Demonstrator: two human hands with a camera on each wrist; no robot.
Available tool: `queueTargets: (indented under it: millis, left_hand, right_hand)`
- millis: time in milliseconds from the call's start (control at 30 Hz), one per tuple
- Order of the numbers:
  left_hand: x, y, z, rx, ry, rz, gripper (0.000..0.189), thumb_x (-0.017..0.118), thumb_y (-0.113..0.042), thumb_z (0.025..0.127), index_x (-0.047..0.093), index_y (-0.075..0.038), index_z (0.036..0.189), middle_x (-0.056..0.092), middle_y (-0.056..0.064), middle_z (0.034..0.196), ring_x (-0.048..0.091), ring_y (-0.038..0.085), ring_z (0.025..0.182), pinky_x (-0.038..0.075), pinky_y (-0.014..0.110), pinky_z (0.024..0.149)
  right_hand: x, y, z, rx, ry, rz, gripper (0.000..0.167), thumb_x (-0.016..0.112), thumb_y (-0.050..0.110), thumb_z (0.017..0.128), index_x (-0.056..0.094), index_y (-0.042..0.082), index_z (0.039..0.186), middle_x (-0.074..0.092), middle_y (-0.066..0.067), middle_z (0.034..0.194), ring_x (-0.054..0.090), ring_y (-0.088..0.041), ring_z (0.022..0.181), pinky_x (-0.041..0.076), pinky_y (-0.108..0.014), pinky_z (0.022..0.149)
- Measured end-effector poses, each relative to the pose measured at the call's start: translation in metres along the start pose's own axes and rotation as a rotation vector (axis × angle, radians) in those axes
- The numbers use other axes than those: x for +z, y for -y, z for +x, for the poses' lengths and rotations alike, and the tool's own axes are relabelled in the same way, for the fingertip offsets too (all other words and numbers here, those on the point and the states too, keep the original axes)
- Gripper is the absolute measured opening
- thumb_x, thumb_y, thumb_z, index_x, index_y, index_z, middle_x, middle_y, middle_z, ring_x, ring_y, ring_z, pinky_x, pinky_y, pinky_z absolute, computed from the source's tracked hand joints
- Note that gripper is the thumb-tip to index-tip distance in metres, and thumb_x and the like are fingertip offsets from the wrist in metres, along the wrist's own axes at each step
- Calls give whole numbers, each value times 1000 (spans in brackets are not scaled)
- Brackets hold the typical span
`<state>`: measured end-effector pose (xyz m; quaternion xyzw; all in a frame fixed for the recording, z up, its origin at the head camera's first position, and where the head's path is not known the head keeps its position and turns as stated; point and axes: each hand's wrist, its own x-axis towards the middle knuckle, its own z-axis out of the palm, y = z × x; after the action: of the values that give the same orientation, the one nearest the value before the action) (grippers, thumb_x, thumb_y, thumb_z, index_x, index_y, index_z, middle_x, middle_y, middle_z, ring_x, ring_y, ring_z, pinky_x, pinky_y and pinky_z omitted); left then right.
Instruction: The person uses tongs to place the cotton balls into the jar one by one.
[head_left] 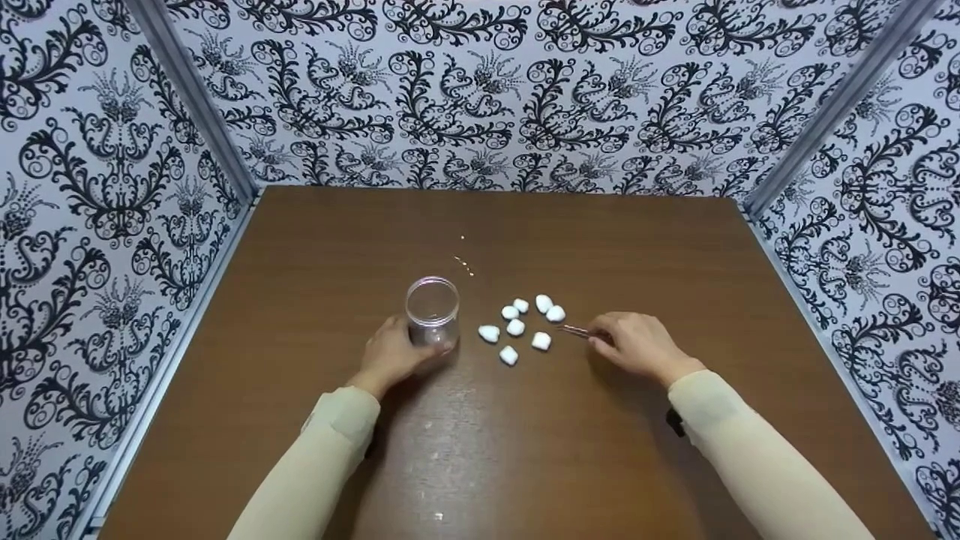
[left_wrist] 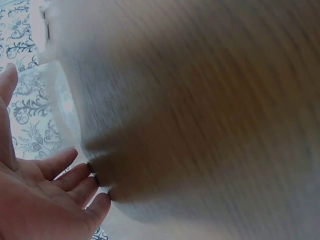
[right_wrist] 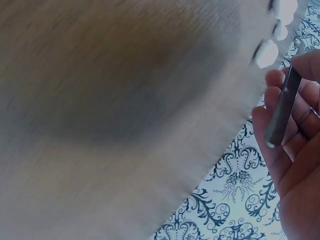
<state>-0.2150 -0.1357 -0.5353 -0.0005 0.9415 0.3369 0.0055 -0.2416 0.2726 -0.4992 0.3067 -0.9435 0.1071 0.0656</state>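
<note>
My left hand (head_left: 394, 351) is curled around the lower side of a clear, open-topped jar (head_left: 433, 301) standing upright on the table. In the left wrist view the jar's base (left_wrist: 66, 102) lies between the thumb and fingers of that hand (left_wrist: 45, 195), with fingertips near the tabletop. My right hand (head_left: 634, 341) pinches metal tweezers (head_left: 574, 331) between thumb and fingers, their tips pointing left towards several white cotton balls (head_left: 516, 328). The right wrist view shows the tweezers (right_wrist: 284, 107) lying across the fingers, with cotton balls (right_wrist: 267, 54) beyond. No cotton ball sits visibly between the tips.
The brown wooden table (head_left: 480, 442) reaches back to walls covered in black-and-white patterned paper (head_left: 480, 90). Small bright specks (head_left: 465, 265) show on the tabletop behind the jar. Metal frame posts (head_left: 202, 105) stand at the corners.
</note>
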Motion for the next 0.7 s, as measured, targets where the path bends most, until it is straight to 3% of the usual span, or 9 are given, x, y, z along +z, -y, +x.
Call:
queueTargets:
  millis: [267, 567, 700]
  left_hand:
    - [-2, -1, -1, 10, -3, 0, 89, 79, -59, 76, 55, -1, 138, 58, 17, 133, 51, 34, 125, 35, 55, 103]
    - [-1, -2, -1, 6, -11, 1, 85, 80, -56, 76, 56, -1, 136, 59, 16, 131, 53, 35, 123, 37, 55, 102]
    - [-1, -2, -2, 3, -8, 8, 85, 80, -56, 76, 56, -1, 136, 59, 17, 130, 53, 35, 123, 37, 56, 102]
  right_hand:
    - [-5, 3, 6, -58, 28, 6, 10, 70, 24, 94, 73, 15, 98, 69, 3, 91, 63, -16, 75, 53, -42, 67]
    - [-4, 5, 10, -55, 59, 24, 7, 69, 20, 94, 71, 15, 97, 67, 4, 88, 60, -14, 73, 51, -41, 67]
    - [-2, 5, 10, -78, 65, 26, 11, 70, 18, 94, 73, 13, 104, 71, 1, 95, 65, -19, 80, 53, -44, 70]
